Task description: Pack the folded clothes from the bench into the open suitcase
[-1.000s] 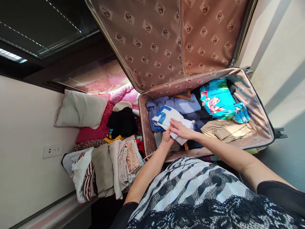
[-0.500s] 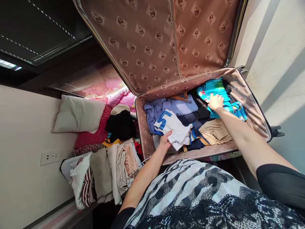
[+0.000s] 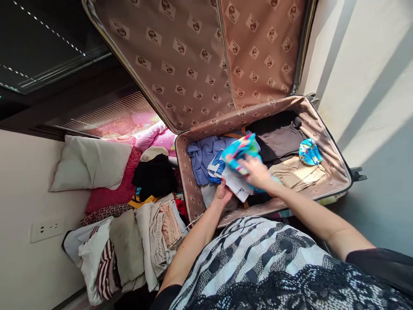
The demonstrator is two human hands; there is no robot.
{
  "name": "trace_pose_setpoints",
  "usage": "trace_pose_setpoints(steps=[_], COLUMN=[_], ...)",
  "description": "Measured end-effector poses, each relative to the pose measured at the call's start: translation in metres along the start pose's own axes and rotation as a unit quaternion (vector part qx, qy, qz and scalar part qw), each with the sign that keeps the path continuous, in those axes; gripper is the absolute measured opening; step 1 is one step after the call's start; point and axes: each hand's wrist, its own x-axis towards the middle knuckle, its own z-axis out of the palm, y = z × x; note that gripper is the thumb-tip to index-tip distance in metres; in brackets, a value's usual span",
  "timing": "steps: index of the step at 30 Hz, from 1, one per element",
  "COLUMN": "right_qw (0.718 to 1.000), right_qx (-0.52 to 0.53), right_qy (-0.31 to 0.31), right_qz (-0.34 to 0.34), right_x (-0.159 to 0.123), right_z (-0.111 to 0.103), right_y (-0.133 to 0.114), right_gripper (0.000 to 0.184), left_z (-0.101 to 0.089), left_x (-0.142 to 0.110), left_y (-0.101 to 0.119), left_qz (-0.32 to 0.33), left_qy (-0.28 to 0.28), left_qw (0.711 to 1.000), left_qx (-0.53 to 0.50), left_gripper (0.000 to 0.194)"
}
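Observation:
In the head view, my left hand (image 3: pixel 225 193) grips the near edge of a folded white jersey (image 3: pixel 235 184) with a blue number. My right hand (image 3: pixel 256 172), blurred by motion, is closed on a bright blue patterned garment (image 3: pixel 240 150) and holds it over the jersey, covering part of it. Both hands are inside an open suitcase (image 3: pixel 337 172) with printed pinkish-brown lining. A small blue patterned piece of cloth (image 3: pixel 310 151) lies at the right, by a folded beige garment (image 3: pixel 293 175). Periwinkle clothing (image 3: pixel 201 153) fills the left end, and dark folded clothing (image 3: pixel 277 137) lies behind.
The raised suitcase lid (image 3: pixel 180 64) stands at the back. To the left, folded clothes (image 3: pixel 127 249) are stacked beside black clothing (image 3: pixel 158 174) and a pale pillow (image 3: pixel 92 163). A white wall (image 3: pixel 374 99) runs along the right.
My right hand has lifted the blue patterned garment from the suitcase's right side and carried it left over the jersey. The small blue cloth stays behind. My left hand keeps its hold.

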Motion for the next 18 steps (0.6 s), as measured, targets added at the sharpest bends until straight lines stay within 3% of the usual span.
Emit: trace_pose_setpoints(steps=[2, 4, 6, 9, 12, 14, 18], right_qw=[0.993, 0.975, 0.96, 0.943, 0.932, 0.947, 0.998], right_qx=[0.017, 0.044, 0.084, 0.163, 0.225, 0.22, 0.052], right_qy=[-0.1, -0.191, -0.237, -0.25, -0.244, -0.209, -0.021], right_qz=[-0.066, -0.103, -0.12, -0.146, -0.143, -0.104, 0.003], right_x=[-0.008, -0.011, -0.009, -0.004, -0.004, -0.004, -0.002], right_z=[0.049, 0.075, 0.077, 0.06, 0.043, 0.034, 0.004], right_y=[-0.04, -0.054, -0.045, -0.011, 0.019, 0.038, 0.089], right_gripper=[0.093, 0.101, 0.102, 0.091, 0.071, 0.06, 0.051], left_z=[0.002, 0.001, 0.0, 0.002, 0.004, 0.005, -0.001], left_x=[0.0, 0.003, 0.009, 0.017, 0.016, 0.01, -0.011], left_y=[-0.001, -0.001, 0.001, 0.002, 0.003, 0.004, 0.013], left_qz=[-0.025, -0.033, -0.028, -0.031, -0.029, -0.013, 0.005], left_qy=[-0.011, 0.033, 0.085, 0.131, 0.151, 0.155, 0.157], left_qw=[0.999, 0.998, 0.995, 0.989, 0.986, 0.985, 0.984], left_qx=[0.017, 0.037, 0.05, 0.059, 0.065, 0.07, 0.079], left_gripper=[0.038, 0.031, 0.026, 0.024, 0.02, 0.023, 0.026])
